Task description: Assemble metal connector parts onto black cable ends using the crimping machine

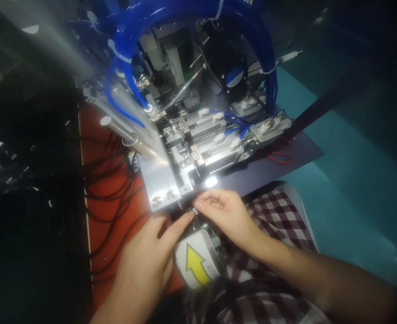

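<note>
My left hand (151, 247) is at the front edge of a machine with a metal plate (161, 186). Its thumb reaches toward a small metal part (195, 210), and its other fingers are partly hidden beneath the plate. Right beside it, my right hand (223, 211) has thumb and index finger pinched together at the same spot; whatever lies between them is too small to make out. Just below the hands is a white label with a yellow arrow (194, 261). Pneumatic cylinders (215, 148) with white fittings sit behind the hands.
Thick blue tubing (185, 11) arches over the machine. Black cables (114, 193) run across the orange-red surface (99, 243) at left. A metal post (127, 135) rises from the plate, and a red wire loop (281, 157) lies at right. Checkered cloth (279, 220) covers my lap.
</note>
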